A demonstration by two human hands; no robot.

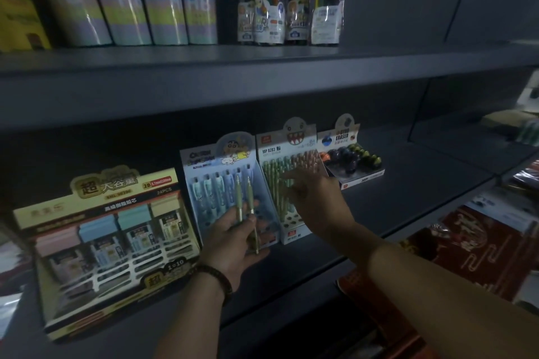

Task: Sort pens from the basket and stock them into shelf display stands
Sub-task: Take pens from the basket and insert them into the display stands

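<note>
My left hand (233, 242) holds two green pens (250, 207) upright in front of the blue cartoon pen stand (204, 160) on the lower shelf. Just to the right stands the MP 8283 display stand (280, 146), filled with green and orange pens. My right hand (318, 195) reaches into that stand, fingers spread over the pen tops; whether it holds a pen is hidden by blur. The basket is out of view.
A yellow lead-refill display box (96, 230) stands at the left of the shelf (408, 192), an eraser box (353, 166) at the right. Above, HB pencil tubes (163, 9) and coloured-pencil jars (291, 0). Red packets (478, 242) lie lower right.
</note>
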